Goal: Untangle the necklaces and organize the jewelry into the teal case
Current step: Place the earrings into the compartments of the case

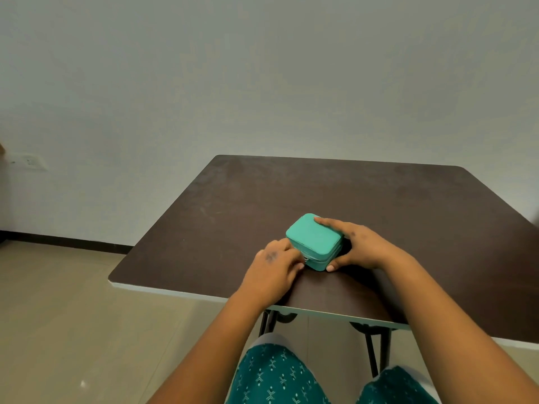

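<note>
Teal case, lid closed, on worktop. Right hand clasps case side; left hand pinches zipper pull.

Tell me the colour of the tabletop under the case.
Dark brown, with a pale edge, seen in the head view: the tabletop under the teal case.

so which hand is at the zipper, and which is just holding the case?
The left hand is at the zipper on the case's near side; the right hand wraps around its far end, steadying it.
</note>
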